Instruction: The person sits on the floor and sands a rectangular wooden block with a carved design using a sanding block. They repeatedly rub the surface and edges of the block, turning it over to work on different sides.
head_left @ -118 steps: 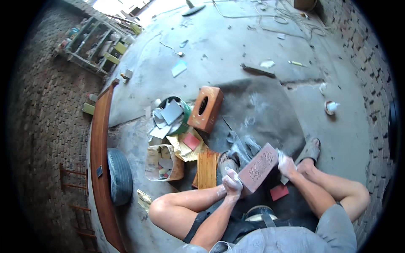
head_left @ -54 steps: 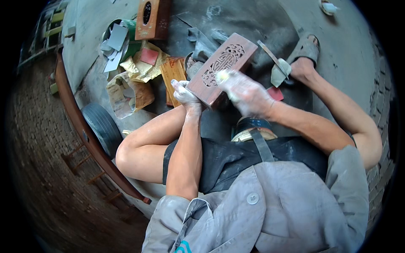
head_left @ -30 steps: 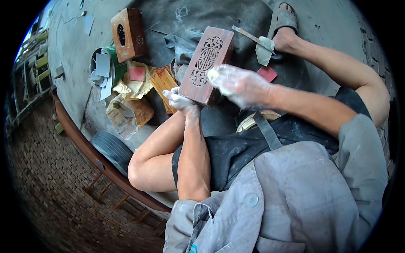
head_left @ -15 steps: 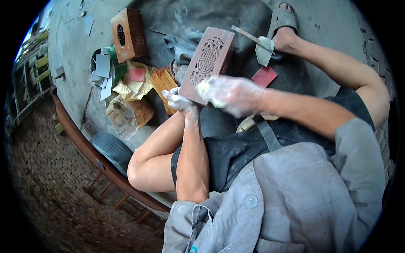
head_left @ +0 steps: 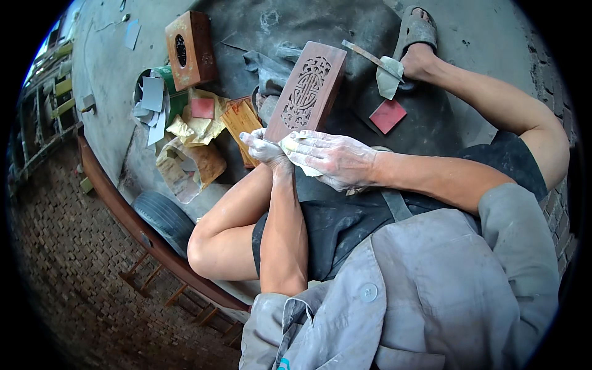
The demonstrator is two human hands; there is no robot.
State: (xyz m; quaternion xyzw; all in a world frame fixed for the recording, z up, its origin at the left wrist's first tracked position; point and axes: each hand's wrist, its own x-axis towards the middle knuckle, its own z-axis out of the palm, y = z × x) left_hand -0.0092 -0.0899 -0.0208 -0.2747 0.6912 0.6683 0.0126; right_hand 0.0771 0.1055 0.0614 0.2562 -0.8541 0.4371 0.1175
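A dark reddish-brown wooden box [head_left: 306, 89] with a carved openwork panel on top lies tilted across the middle, its far end pointing up and right. My left hand [head_left: 266, 150] holds its near end from beneath, with white dust on the fingers. Over the near edge, my dusty right hand [head_left: 345, 159] presses a folded pale sheet of sandpaper [head_left: 304, 163], fingers stretched flat along it. The two hands almost meet at that corner. Part of the box's near end is hidden behind them.
Left of the box are an orange-brown wooden tissue box [head_left: 191, 52], a green tin [head_left: 176, 78] with paper sheets, a red pad on yellowish paper [head_left: 197, 126] and a wooden slatted piece [head_left: 240, 126]. A file-like strip [head_left: 367, 55] and red pad [head_left: 388, 115] lie right.
My right hand, blurred earlier, has come nearer to me along the box to its near edge. The box and my left hand have barely shifted.
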